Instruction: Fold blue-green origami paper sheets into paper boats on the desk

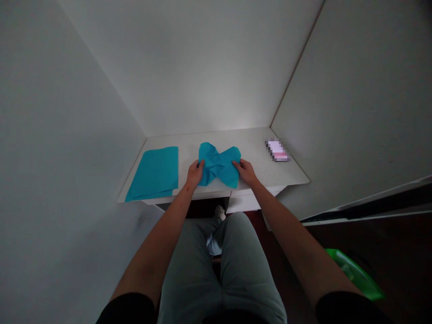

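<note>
Head view: pinching crumpled sheet (218, 165) with left hand (195, 174) and right hand (246, 172) near desk (254, 148) front edge, likely for even control.

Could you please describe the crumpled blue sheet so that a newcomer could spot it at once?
Look at the white desk against the wall. At its middle, the crumpled blue sheet is held between the left hand and the right hand. Unlike the flat blue sheets to its left, it is creased and pinched in at the middle.
</note>
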Tool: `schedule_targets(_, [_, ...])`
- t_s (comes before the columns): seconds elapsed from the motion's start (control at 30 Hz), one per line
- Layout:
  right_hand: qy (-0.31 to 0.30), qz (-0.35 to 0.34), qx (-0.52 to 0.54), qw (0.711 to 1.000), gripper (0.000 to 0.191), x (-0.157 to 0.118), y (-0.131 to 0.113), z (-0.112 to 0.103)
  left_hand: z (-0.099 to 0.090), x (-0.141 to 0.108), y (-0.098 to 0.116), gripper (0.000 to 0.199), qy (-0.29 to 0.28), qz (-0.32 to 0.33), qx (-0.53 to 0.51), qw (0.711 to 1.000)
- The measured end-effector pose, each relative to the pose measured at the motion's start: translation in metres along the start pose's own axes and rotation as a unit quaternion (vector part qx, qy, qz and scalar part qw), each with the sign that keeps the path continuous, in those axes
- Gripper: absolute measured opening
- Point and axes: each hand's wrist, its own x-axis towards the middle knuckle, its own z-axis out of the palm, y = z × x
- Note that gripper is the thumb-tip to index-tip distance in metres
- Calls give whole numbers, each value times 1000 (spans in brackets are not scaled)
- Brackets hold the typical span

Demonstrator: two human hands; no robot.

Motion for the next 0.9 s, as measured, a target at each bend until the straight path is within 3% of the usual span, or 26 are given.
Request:
schedule_targets(0.2, [-21,5,-19,1000,61,-1,-2,1,25,-5,0,33,-77,-67,-134,986])
schedule_targets(0.37, [-18,-31,-88,995,38,1,-3,-4,50,-7,3,41,-148,-62,-228,960])
schedule_targets(0.5, [-30,-50,-88,994,24,1,-6,-5,58,-5,3,47,-167,-87,-243,952])
schedule_targets(0.6, [-35,-44,-57,997,32,-1,-8,-5,57,-3,0,44,-143,-101,-174,969])
schedule_targets(0.77, [-53,-2,-47,997,47,-7,-10,-1,42,2,0,25,-55,-67,-96,992])
schedule_targets(0.9, [-88,-16,-77,993,49,-9,-10,0,26,6,8,27,41,-27,-27,998])
